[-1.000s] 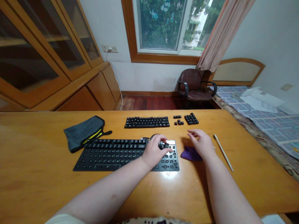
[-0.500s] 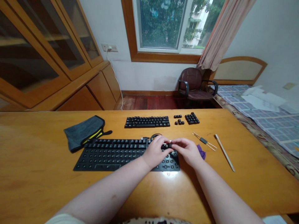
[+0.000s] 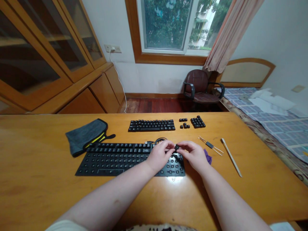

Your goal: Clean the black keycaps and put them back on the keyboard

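Observation:
A black keyboard (image 3: 96, 164) lies on the desk. Its back row carries keycaps, while the rows in front show bare switches. Above its back right corner, my two hands meet fingertip to fingertip. A small black keycap (image 3: 176, 147) shows between them, in the pinch of my right hand (image 3: 192, 155). My left hand (image 3: 160, 154) reaches across the keyboard with thumb and fingertips closed together; what lies in that pinch is hidden. Several loose keycaps (image 3: 151, 125) stand in ordered groups behind the keyboard, with a number-pad group (image 3: 198, 122) at the right.
Right of my hands lie a purple cloth (image 3: 207, 157), a wire keycap puller (image 3: 210, 145) and a pale stick-like brush (image 3: 231, 158). A grey cloth (image 3: 85, 136) with yellow lining touches the keyboard's back left. A coiled cable (image 3: 160, 140) sits behind the keyboard. Beyond the desk stands a chair (image 3: 199, 86).
My hands have lifted slightly, and the keycap between them is now raised above the keyboard. The left thumb and fingertips have closed together. Everything else on the desk stays put.

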The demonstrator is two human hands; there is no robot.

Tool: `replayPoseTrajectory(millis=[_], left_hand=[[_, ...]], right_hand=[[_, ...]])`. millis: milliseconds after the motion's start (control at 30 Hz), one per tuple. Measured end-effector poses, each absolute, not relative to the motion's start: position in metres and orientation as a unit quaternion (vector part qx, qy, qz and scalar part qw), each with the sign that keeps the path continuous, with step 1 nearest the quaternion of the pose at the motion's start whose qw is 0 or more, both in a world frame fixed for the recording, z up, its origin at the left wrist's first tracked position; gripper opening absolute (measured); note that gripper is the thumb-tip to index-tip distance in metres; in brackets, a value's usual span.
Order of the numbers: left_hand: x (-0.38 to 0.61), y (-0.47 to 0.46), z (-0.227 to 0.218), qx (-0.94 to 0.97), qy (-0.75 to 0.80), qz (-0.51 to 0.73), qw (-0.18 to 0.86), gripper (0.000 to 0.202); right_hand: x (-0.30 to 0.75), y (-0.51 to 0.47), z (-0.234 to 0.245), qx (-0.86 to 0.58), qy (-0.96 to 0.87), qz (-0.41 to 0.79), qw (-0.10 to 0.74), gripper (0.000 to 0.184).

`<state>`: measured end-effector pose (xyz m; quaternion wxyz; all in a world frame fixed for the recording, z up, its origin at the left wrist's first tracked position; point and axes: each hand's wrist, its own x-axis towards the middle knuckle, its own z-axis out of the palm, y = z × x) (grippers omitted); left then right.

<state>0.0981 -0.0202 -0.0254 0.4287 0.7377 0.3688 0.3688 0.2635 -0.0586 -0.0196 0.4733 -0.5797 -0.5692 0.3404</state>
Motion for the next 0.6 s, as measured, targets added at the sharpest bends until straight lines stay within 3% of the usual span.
replayPoseTrajectory(millis=[300, 600], left_hand=[[0.091, -0.018, -0.009, 0.849, 0.417, 0.279, 0.166, 0.014], [0.092, -0.014, -0.02, 0.88, 0.398, 0.219, 0.139, 0.021]], right_hand=[[0.279, -0.053, -0.022, -0.577, -0.678, 0.255, 0.378, 0.012], [0.278, -0.053, -0.027, -0.573, -0.694, 0.28, 0.335, 0.011]])
